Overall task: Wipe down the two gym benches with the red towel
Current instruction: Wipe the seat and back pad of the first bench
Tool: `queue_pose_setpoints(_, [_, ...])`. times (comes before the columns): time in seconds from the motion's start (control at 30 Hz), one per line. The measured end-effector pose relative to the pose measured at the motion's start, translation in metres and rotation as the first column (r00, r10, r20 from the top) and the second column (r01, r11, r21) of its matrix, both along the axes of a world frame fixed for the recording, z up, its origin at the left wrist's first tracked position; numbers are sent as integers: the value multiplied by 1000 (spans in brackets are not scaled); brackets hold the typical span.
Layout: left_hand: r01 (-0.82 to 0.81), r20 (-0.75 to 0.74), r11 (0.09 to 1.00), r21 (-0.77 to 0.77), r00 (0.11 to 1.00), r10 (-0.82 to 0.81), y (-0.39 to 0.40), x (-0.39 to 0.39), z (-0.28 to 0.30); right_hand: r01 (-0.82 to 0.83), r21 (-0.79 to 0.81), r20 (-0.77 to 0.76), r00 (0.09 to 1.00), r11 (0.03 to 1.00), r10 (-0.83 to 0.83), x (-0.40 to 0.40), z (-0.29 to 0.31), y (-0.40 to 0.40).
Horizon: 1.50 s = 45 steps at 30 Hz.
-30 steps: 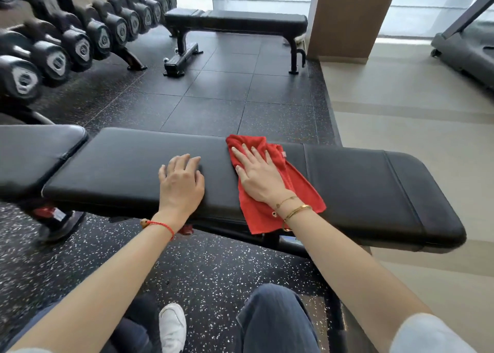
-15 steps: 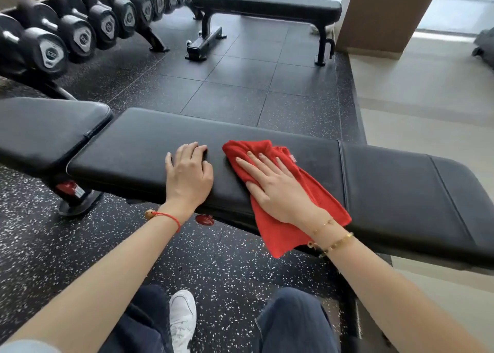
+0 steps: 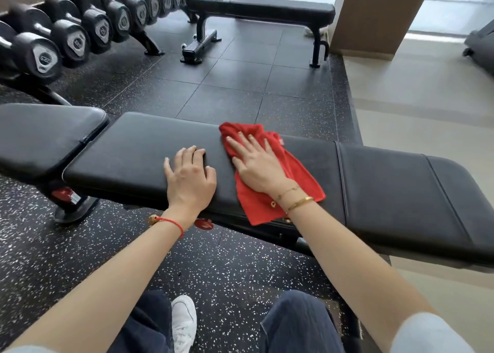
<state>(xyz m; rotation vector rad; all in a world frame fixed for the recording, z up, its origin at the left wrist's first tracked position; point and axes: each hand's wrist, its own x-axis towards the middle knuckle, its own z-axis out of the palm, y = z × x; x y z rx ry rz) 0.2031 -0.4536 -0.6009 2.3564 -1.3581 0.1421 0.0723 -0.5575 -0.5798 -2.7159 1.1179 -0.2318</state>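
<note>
Right hand [image 3: 258, 167] is flat on the red towel [image 3: 270, 176], fingers straight and a bit spread, pressing it onto the pad of the near bench [image 3: 139, 152]. The towel sits around the middle of that long pad, its near corner hanging over the near edge. Left hand [image 3: 189, 177] rests palm-down on the bare pad just left of the towel, fingers loosely spread with the tips curled a little, holding nothing. The second bench [image 3: 267, 9] stands far back across the rubber floor [image 3: 240, 85], dumbbell rack [image 3: 80, 32] along the far left.
</note>
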Motion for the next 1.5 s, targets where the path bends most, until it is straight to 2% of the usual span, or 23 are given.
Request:
queue_pose_setpoints(0.13, [0,4,1000,2,1000,0,0,2,0,-121,-32,15,992,992,122,-33,-4,37])
queue_pose_setpoints(0.2, [8,3,1000,-8,1000,-8,1,2,0,-125,-51,15,992,991,126,-61,-7,43])
queue_pose_setpoints(0.37, [21,-2,999,-31,1000,-21,1,3,0,106,-3,17,994,994,-106,-101,-5,2])
queue_pose_setpoints(0.47, [7,-5,999,-50,1000,-7,0,2,0,266,-7,8,964,964,-266,-82,-5,-28])
queue_pose_setpoints(0.53, [1,-7,999,-51,1000,-2,0,1,0,298,11,-8,954,954,-298,-53,-4,-38])
queue_pose_setpoints(0.6, [0,-5,999,-44,1000,0,0,1,1,242,17,-19,970,970,-241,-24,-1,-36])
queue_pose_setpoints(0.73, [-10,0,1000,-27,1000,10,-1,1,2,18,-2,-7,1000,1000,-18,4,0,2])
queue_pose_setpoints(0.9, [3,9,1000,-22,1000,-3,0,3,1,-159,-33,12,987,987,159,-47,-3,49])
queue_pose_setpoints(0.97, [12,3,1000,-25,1000,-12,1,4,1,-132,-52,10,991,990,132,-80,-4,50])
queue_pose_setpoints(1.07, [25,0,999,-25,1000,-25,2,5,0,24,-14,6,1000,1000,-24,-114,-3,23])
queue_pose_setpoints(1.23, [21,1,999,-39,1000,-21,0,4,-1,286,14,-10,958,958,-286,-91,2,-37])
queue_pose_setpoints(1.3, [20,4,999,-43,1000,-20,0,4,-2,275,22,-30,961,961,-274,-63,4,-43])
queue_pose_setpoints(1.5, [-5,6,998,-56,1000,6,-1,2,-2,46,10,22,999,999,-46,-20,1,-6])
